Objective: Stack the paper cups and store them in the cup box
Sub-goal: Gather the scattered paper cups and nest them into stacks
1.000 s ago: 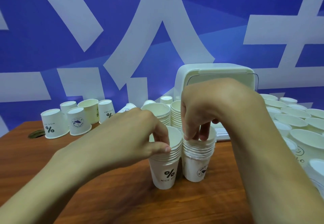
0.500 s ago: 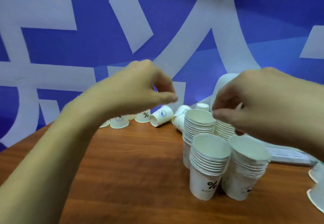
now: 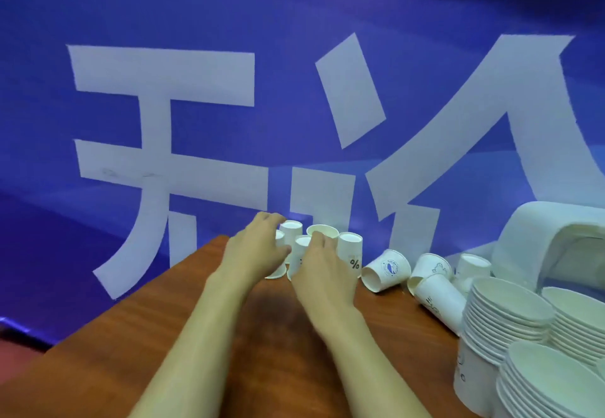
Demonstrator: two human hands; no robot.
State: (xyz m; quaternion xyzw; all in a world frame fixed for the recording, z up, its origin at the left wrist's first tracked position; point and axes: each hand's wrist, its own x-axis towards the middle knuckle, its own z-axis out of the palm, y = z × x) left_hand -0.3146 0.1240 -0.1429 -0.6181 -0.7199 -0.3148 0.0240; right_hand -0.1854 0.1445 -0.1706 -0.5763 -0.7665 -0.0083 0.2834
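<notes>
Head view, two hands [image 3: 258,254] [image 3: 322,273], five standing cups [image 3: 350,247]

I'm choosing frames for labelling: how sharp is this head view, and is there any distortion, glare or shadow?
Head view: left hand, right hand and nearby cups are softly blurred, fine print unreadable. Head view: the wide lens bows the wall lettering and tilts the table; even light, no glare, a dim shadow on the wood between the forearms.
</notes>
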